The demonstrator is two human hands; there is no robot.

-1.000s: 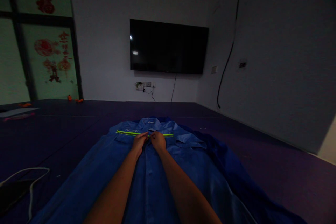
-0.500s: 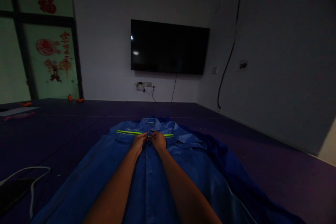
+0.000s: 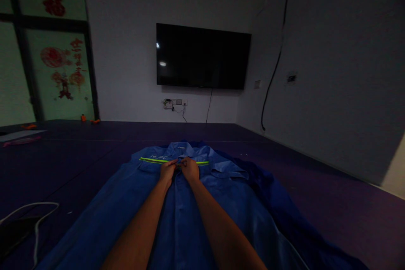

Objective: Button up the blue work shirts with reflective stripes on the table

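A blue work shirt (image 3: 152, 202) with a bright yellow-green chest stripe lies spread out in front of me, its collar at the far end. My left hand (image 3: 167, 170) pinches the shirt's front placket at the stripe. Right beside it, my right hand (image 3: 190, 170) has its fingers closed on the same spot of the placket. The fingertips of both hands nearly meet there, and the small part between them is too dark to make out. Darker blue cloth (image 3: 275, 194) shows under the shirt along its right side.
The purple mat floor (image 3: 95, 156) spreads around the shirt. At the lower left lie a white cable (image 3: 36, 228) and a dark object (image 3: 15, 232). A television (image 3: 202, 57) hangs on the far wall. Small orange things (image 3: 95, 121) sit by the glass door (image 3: 63, 71).
Both hands stay at the placket, with only slight finger movement at the chest stripe. The view has shifted very slightly; the shirt lies as before.
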